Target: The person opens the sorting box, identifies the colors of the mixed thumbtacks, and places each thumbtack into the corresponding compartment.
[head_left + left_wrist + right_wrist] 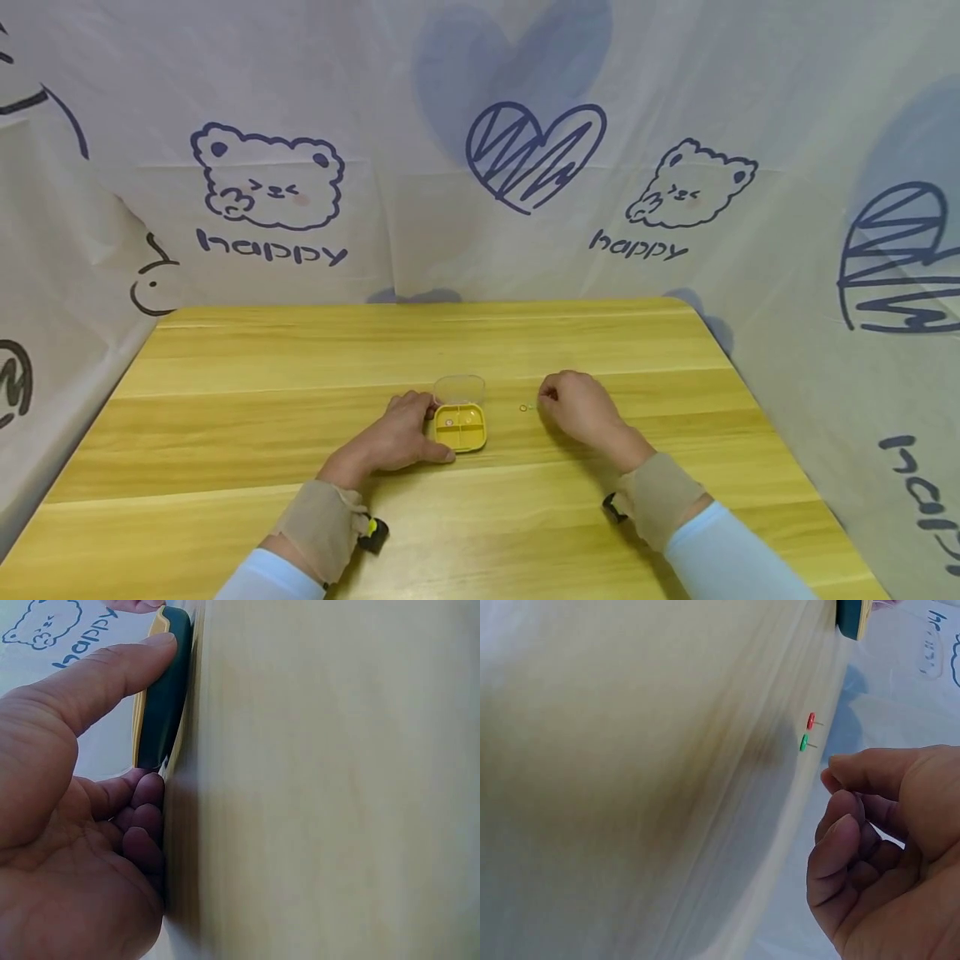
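My left hand (pixel 401 433) holds a small yellow box (pixel 461 448) with four-sided rounded form, divided into several compartments. Its clear lid (pixel 460 388) stands raised behind it. In the left wrist view the thumb (pixel 124 671) presses the box's dark green side (pixel 166 697). Small pale pieces lie in the two far compartments. A red thumbtack (pixel 811 721) and a green thumbtack (pixel 804 742) sit on the table with their pins up. Just right of them, my right hand (pixel 581 408) has its fingers curled, thumb and index close together, with nothing visible between them.
The wood-grain table (pixel 300 350) extends around both hands. Behind it and at the sides hangs a pale cloth (pixel 420 217) with bear, heart and lettering prints. Both wrists carry wrapped bands with small dark devices.
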`<state>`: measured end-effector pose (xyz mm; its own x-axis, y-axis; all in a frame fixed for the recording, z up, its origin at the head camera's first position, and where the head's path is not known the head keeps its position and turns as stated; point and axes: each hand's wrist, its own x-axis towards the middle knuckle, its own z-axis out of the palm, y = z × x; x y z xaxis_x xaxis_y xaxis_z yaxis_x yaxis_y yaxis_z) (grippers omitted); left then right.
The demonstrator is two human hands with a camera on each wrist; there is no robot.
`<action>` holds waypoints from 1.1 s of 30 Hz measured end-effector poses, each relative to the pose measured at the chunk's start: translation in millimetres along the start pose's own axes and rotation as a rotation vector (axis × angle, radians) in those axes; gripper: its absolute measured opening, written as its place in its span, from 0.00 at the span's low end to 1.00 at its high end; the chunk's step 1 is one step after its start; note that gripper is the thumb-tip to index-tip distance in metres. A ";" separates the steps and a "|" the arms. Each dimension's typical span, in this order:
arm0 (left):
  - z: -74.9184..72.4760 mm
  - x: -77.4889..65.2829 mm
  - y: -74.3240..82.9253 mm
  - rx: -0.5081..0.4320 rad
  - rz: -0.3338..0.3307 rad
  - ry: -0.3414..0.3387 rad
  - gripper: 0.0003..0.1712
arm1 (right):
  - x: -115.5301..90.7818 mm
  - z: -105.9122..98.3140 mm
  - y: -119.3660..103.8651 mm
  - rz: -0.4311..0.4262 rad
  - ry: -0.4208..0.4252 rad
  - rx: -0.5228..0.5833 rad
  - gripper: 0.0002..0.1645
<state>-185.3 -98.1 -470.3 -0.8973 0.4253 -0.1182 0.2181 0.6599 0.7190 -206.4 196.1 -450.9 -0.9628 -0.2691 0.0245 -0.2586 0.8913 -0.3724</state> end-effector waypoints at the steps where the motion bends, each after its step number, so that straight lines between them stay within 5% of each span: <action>1: 0.1 0.4 -0.2 0.001 0.001 0.001 0.36 | 0.3 0.8 -0.5 -0.006 -0.003 -0.009 0.06; 26: -1.5 -0.9 1.0 0.001 -0.004 -0.008 0.37 | 5.9 11.5 -11.6 -0.017 -0.014 -0.080 0.07; 33: -1.3 -1.3 0.7 0.001 -0.004 -0.007 0.38 | 5.0 5.5 -9.6 0.032 0.031 0.048 0.09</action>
<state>-184.5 -99.0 -468.8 -0.8955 0.4269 -0.1258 0.2146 0.6620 0.7181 -208.3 184.2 -452.3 -0.9727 -0.2285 0.0405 -0.2243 0.8806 -0.4175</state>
